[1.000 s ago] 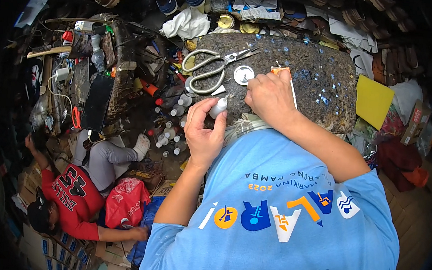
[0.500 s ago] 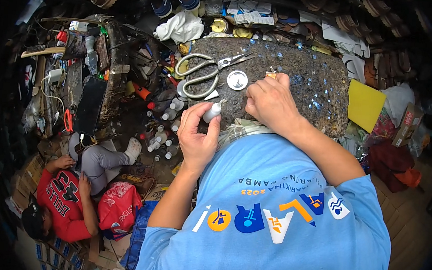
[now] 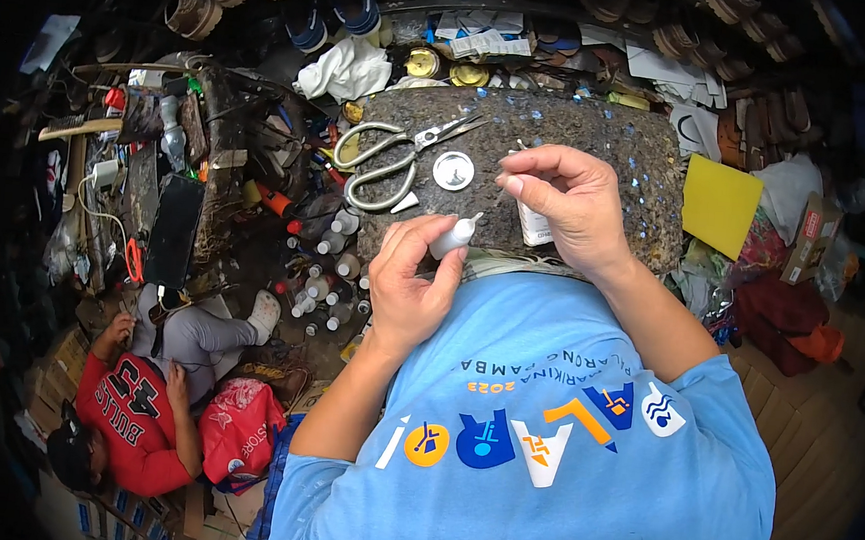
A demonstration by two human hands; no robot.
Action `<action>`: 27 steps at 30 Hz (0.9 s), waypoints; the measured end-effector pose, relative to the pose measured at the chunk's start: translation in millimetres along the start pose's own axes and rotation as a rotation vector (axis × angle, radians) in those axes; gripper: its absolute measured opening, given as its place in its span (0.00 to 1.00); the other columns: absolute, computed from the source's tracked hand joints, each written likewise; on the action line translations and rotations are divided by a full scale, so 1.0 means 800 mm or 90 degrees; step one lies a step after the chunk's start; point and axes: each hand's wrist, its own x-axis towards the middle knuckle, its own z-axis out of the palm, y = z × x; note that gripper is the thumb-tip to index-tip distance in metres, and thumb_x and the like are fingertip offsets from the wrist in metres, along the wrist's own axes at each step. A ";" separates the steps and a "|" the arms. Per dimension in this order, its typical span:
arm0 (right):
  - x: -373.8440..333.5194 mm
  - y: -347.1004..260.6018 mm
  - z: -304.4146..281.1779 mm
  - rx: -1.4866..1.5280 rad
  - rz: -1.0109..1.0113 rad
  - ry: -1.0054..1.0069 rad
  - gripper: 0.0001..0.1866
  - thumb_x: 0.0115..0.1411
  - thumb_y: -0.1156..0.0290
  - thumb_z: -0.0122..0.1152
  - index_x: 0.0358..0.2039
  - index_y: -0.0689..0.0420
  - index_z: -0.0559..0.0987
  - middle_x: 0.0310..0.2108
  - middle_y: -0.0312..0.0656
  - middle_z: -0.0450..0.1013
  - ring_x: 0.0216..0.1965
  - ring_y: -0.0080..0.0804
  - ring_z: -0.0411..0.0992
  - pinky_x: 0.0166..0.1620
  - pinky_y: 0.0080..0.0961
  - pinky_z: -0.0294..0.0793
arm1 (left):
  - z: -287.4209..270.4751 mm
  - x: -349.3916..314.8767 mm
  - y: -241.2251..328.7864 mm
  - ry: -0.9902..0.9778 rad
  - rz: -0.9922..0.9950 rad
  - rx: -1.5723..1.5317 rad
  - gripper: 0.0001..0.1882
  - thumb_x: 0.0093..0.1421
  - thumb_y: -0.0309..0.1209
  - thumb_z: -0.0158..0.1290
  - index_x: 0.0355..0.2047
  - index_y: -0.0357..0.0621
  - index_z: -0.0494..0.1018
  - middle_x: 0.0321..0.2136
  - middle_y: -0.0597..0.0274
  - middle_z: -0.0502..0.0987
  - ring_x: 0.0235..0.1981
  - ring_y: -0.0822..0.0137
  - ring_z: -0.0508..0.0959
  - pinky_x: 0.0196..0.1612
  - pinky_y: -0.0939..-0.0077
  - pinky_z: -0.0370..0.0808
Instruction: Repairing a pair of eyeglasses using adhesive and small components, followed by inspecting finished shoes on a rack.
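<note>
My left hand (image 3: 409,290) grips a small white squeeze bottle (image 3: 452,238) between thumb and fingers, its thin nozzle tilted up to the right. My right hand (image 3: 579,208) is raised over the dark, rough work block (image 3: 603,126), thumb and fingertips pinched together. Whatever it pinches, if anything, is too small to name. Partly behind that hand is a small white pack (image 3: 534,225) near the block's front edge. A round white lid (image 3: 452,171) with a dark patch inside lies between the hands, farther back. Large scissors (image 3: 400,154) with pale looped handles rest to its left, blades partly spread.
Several small bottles (image 3: 323,292) crowd the floor left of the block. A yellow sheet (image 3: 722,207) sits at its right edge. Tools and a black phone (image 3: 176,230) cover a bench on the left. A person in a red shirt (image 3: 132,410) sits at lower left.
My right hand has lifted from the block, with its fingers now pinched, and the white pack has come into sight beside it. The left hand with the bottle has shifted slightly right.
</note>
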 end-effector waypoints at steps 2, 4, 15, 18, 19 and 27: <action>-0.003 -0.003 0.005 -0.026 -0.035 0.007 0.08 0.60 0.78 0.67 0.41 0.62 0.86 0.35 0.34 0.81 0.35 0.14 0.73 0.39 0.14 0.72 | 0.005 0.003 0.008 0.002 0.006 -0.005 0.17 0.57 0.18 0.63 0.47 0.34 0.78 0.44 0.53 0.79 0.45 0.66 0.79 0.48 0.75 0.76; -0.006 -0.007 0.005 -0.075 -0.078 0.007 0.08 0.59 0.78 0.67 0.40 0.60 0.86 0.36 0.34 0.81 0.35 0.16 0.74 0.39 0.15 0.72 | 0.007 0.005 0.013 0.006 0.010 -0.008 0.17 0.57 0.18 0.63 0.47 0.34 0.78 0.44 0.53 0.79 0.45 0.66 0.79 0.48 0.75 0.76; -0.010 0.002 0.001 -0.120 -0.132 0.014 0.08 0.57 0.78 0.69 0.39 0.58 0.87 0.36 0.34 0.81 0.37 0.16 0.74 0.38 0.16 0.70 | 0.009 0.003 0.021 0.024 0.028 0.041 0.17 0.56 0.19 0.64 0.46 0.33 0.77 0.43 0.51 0.80 0.42 0.65 0.80 0.45 0.75 0.77; -0.010 0.004 -0.001 -0.120 -0.110 0.011 0.08 0.57 0.79 0.68 0.38 0.58 0.87 0.36 0.35 0.81 0.36 0.17 0.74 0.39 0.17 0.71 | 0.009 0.004 0.021 0.022 0.024 0.043 0.17 0.56 0.19 0.64 0.46 0.33 0.78 0.43 0.51 0.80 0.42 0.65 0.80 0.44 0.75 0.77; -0.010 0.005 -0.001 -0.122 -0.101 0.011 0.08 0.57 0.79 0.68 0.38 0.58 0.87 0.35 0.36 0.81 0.36 0.18 0.74 0.39 0.17 0.72 | 0.010 0.003 0.022 0.022 0.023 0.043 0.17 0.56 0.19 0.64 0.46 0.33 0.78 0.43 0.51 0.80 0.42 0.65 0.80 0.44 0.75 0.77; -0.009 0.013 -0.001 -0.156 -0.220 -0.010 0.08 0.56 0.80 0.68 0.37 0.59 0.87 0.35 0.38 0.81 0.37 0.22 0.76 0.42 0.20 0.74 | 0.008 0.005 0.025 0.029 0.042 0.063 0.17 0.54 0.20 0.65 0.45 0.34 0.78 0.41 0.50 0.81 0.41 0.60 0.80 0.45 0.71 0.77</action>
